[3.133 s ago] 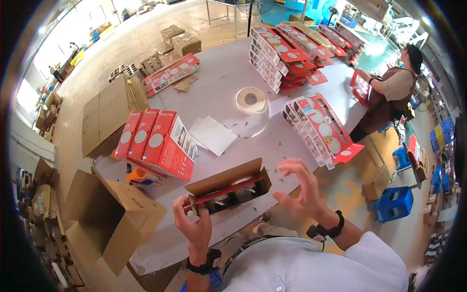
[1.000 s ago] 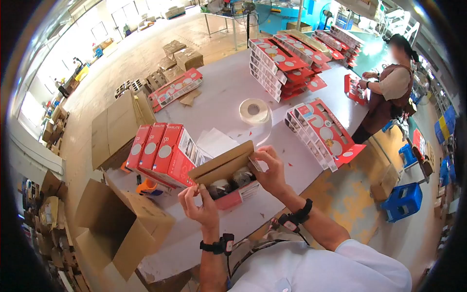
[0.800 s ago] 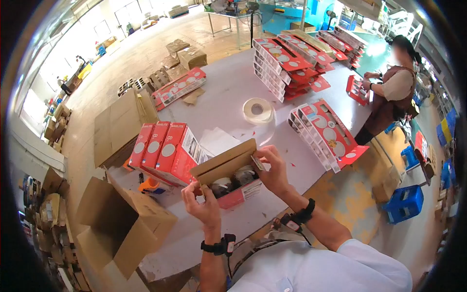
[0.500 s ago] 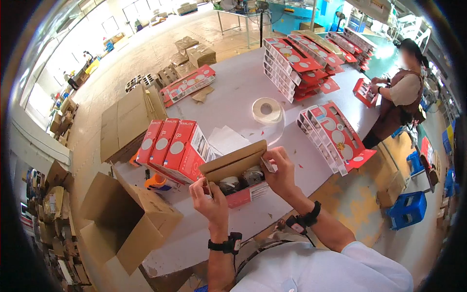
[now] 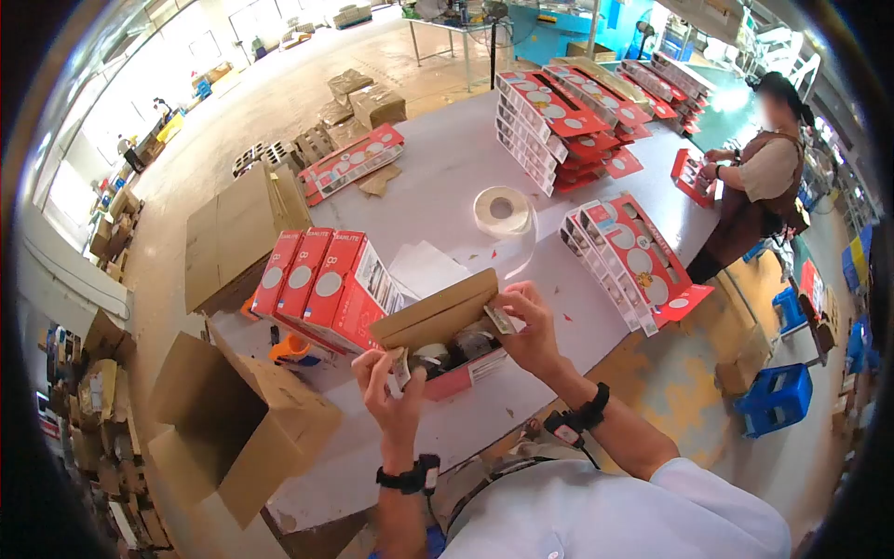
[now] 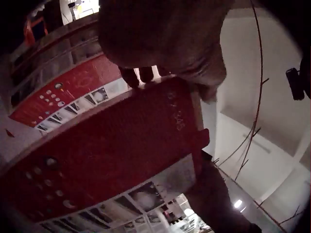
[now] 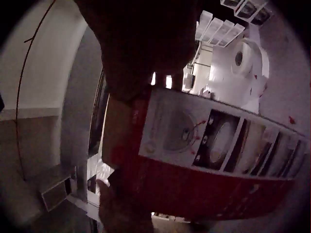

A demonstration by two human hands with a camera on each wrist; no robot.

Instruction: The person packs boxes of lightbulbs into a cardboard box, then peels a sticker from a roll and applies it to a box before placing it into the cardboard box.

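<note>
An open red carton (image 5: pixel 453 383) stands upright in front of me near the table's front edge, its long brown flap (image 5: pixel 433 315) raised at the back. Inside it show rounded dark and silvery items (image 5: pixel 473 343). My left hand (image 5: pixel 389 396) pinches the small left end flap (image 5: pixel 400 367) between thumb and fingers. At the other end, my right hand (image 5: pixel 533 328) pinches the right end flap (image 5: pixel 500 321). The left wrist view shows the carton's red side (image 6: pixel 121 131) close up, beneath the dark hand. Printed pictures line the carton (image 7: pixel 218 141) in the right wrist view.
Three closed red boxes (image 5: pixel 335 289) stand to the left behind an open brown cardboard box (image 5: pixel 289 401). White sheets (image 5: pixel 424 265) and a label roll (image 5: pixel 503 211) lie farther back. Flat red cartons (image 5: pixel 629 256) are stacked at right. Another person (image 5: pixel 764 172) handles a red carton there.
My right hand, apart from the carton 3.1 seconds ago, now holds its right end flap. The carton has turned, showing its red side. Most recently, the left end flap has tipped outward with my left hand.
</note>
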